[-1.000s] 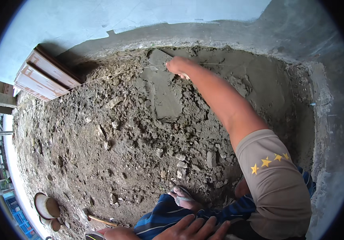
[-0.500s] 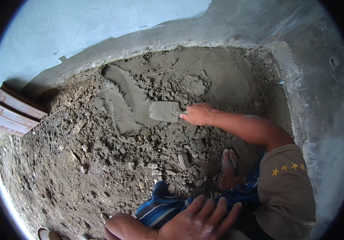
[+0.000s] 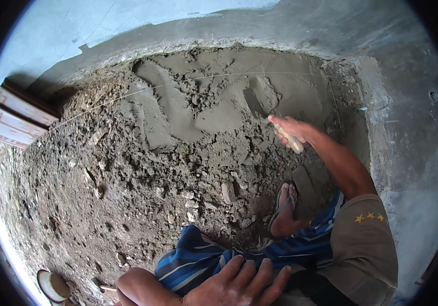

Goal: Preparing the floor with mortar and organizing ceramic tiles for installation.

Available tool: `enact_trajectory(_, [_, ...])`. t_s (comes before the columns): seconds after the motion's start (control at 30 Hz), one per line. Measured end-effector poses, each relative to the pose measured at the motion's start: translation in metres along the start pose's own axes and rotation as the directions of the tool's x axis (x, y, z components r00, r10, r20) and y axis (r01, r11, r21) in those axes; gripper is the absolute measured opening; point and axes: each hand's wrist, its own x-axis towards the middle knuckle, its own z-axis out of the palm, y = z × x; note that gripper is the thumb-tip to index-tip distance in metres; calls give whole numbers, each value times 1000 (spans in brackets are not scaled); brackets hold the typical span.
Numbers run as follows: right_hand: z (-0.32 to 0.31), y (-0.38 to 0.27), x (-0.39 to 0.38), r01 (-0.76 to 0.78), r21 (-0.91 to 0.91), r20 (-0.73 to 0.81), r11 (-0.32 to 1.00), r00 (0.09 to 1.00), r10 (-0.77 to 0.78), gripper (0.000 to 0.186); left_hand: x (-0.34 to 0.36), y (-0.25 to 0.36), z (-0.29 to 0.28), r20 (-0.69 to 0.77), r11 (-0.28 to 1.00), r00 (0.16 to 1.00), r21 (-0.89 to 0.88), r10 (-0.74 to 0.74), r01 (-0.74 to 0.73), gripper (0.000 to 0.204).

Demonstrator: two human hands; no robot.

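My right hand (image 3: 293,131) is closed round the pale handle of a trowel (image 3: 254,104). The trowel's blade is tilted on edge against the wet grey mortar (image 3: 219,116), beside a small ridge of it. Smoothed bands of mortar run leftward from there, with rough crumbly clumps between them. Low in the picture, my left hand (image 3: 234,286) rests palm down over my lap by the striped blue shorts, its fingers apart and holding nothing.
A thin string (image 3: 178,81) stretches across the mortar. Stacked tiles (image 3: 17,121) lean at the left wall. Bare walls (image 3: 407,122) meet at the right corner. Stones (image 3: 228,192) dot the rough soil; a bucket (image 3: 53,285) stands lower left.
My right hand has carried the trowel right and a little away from me, and the blade has turned from flat to edge-on. A smoothed patch shows where it was. My left hand stays low.
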Motion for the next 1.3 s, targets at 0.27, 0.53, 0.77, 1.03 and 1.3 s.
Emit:
enact_trajectory(0.27, [196,-19,4,293,-299,253,908,942,-220,58,17,1,14,27,995,996,-67,79,-77,47])
enact_trajectory(0.53, [208,-19,19,418,-868,164,268,752,-639,26,41,-3,18,-150,977,985,-206,-84,52,53])
enact_trajectory(0.77, [-12,110,-27,-150,-675,-552,722,753,-359,54,41,-12,15,-48,965,999,-260,18,-30,57])
enact_trajectory(1.03, [-39,104,13,149,475,-387,867,920,54,58,29,5,10,-40,988,999,-147,33,-38,57])
enact_trajectory(1.3, [120,-38,15,306,-681,-19,666,901,-434,52,65,0,12,72,967,996,-246,-54,70,70])
